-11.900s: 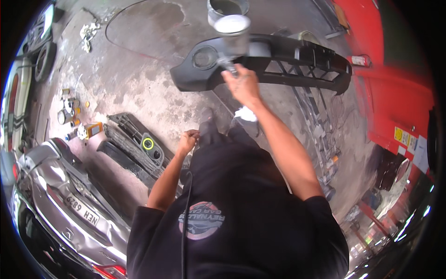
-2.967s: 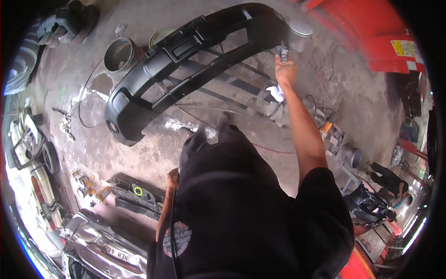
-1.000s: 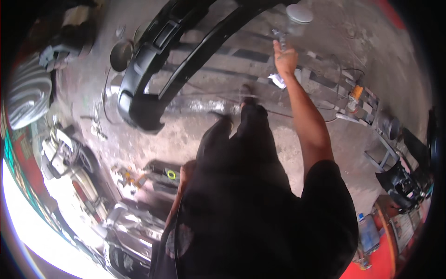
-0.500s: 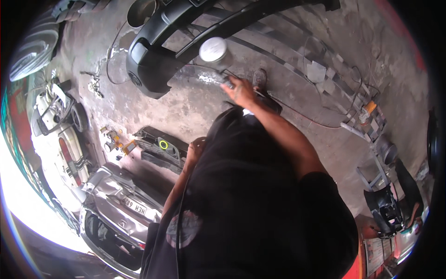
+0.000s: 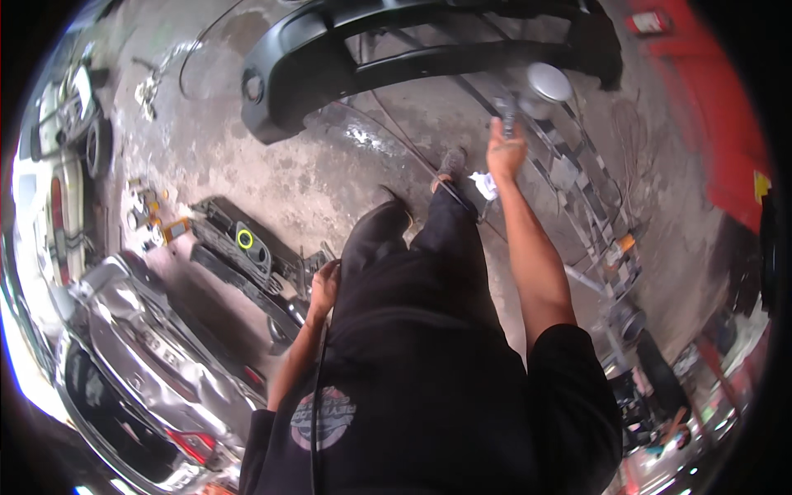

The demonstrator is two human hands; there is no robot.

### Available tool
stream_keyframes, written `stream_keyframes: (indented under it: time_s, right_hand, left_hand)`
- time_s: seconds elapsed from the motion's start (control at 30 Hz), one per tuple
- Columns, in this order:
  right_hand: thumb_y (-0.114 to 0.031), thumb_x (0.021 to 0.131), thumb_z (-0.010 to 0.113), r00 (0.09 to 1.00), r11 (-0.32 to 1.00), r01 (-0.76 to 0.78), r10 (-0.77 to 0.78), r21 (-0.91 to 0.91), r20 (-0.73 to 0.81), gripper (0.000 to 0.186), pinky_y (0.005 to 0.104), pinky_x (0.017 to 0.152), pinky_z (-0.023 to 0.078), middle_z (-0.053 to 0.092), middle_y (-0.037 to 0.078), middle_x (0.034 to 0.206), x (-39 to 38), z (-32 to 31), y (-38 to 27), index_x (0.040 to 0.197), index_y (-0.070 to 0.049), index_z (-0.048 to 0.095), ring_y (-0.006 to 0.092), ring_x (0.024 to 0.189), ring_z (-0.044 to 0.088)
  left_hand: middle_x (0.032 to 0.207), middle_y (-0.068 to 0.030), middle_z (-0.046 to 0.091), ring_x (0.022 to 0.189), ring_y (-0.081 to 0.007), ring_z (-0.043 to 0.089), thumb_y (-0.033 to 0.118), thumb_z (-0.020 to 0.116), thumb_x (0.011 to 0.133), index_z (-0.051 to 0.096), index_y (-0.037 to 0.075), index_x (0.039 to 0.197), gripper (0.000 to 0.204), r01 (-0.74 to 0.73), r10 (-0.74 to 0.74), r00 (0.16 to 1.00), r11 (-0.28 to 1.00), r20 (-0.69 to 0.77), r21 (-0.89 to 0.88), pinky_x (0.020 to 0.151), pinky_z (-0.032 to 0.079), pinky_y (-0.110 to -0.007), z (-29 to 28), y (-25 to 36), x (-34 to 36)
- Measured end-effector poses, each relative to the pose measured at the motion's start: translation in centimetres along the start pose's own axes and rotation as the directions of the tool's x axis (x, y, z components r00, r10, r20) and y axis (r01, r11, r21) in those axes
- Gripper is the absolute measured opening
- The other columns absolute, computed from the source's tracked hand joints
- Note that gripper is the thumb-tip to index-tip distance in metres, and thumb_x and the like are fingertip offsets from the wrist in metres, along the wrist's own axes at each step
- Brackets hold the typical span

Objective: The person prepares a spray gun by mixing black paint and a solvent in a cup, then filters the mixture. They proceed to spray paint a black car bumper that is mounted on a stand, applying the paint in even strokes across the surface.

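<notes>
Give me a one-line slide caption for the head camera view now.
The right hand holds a spray gun near a black car bumper, the left hand at the person's side.

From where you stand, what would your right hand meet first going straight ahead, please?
Beyond the spray gun it holds, the right hand would probably meet the black bumper first, though depth is unclear.

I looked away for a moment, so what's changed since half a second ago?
The right hand, still gripping the spray gun, has swung rightward, from near the left end of the black bumper toward its right part. Nothing was picked up or let go. The left hand stays low at the person's side; the bumper seems unmoved, its shift fitting a camera turn.
</notes>
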State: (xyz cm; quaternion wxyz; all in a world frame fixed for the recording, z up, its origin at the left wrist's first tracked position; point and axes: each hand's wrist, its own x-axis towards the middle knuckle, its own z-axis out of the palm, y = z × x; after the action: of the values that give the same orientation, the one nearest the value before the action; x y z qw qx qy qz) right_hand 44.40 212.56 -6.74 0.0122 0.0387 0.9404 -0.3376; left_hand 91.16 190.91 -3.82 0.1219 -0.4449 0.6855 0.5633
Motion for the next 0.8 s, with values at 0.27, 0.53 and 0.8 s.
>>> stream_keyframes:
  time_s: [0.27,0.53,0.8]
  right_hand:
    - [-0.04,0.099,0.07,0.942,0.972,0.218,-0.234,0.092,0.242,0.042,0.0547,0.074,0.052,0.072,0.026,0.084,-9.2,6.5,-7.9,0.106,0.001,0.071,0.0477,0.084,0.072]
    - [-0.045,0.094,0.075,0.554,0.934,0.238,-0.355,0.266,0.753,0.062,0.0482,0.098,0.054,0.073,0.032,0.113,-18.1,14.2,-17.5,0.13,0.005,0.069,0.0463,0.113,0.069]
    - [-0.04,0.096,0.074,0.528,0.744,0.633,-0.616,0.212,0.584,0.052,0.0479,0.086,0.057,0.074,0.03,0.102,-13.1,10.9,-19.5,0.127,0.001,0.071,0.0455,0.1,0.074]
  left_hand:
    - [0.094,-0.0199,0.077,0.086,-0.023,0.073,0.025,0.06,0.105,0.074,0.001,0.124,0.034,0.057,-0.066,0.989,0.996,-0.129,-0.073,0.081,0.056,-0.038,-0.8,-5.3,-1.7]
    - [0.1,-0.023,0.078,0.096,-0.0275,0.075,0.02,0.058,0.104,0.072,-0.005,0.123,0.035,0.105,-0.131,0.978,0.982,-0.164,-0.159,0.087,0.056,-0.038,0.6,-6.9,-7.1]
    - [0.106,-0.0209,0.078,0.098,-0.0298,0.074,0.023,0.057,0.105,0.072,-0.002,0.127,0.036,0.116,-0.212,0.932,0.943,-0.294,-0.313,0.092,0.055,-0.039,6.5,-7.8,-7.7]
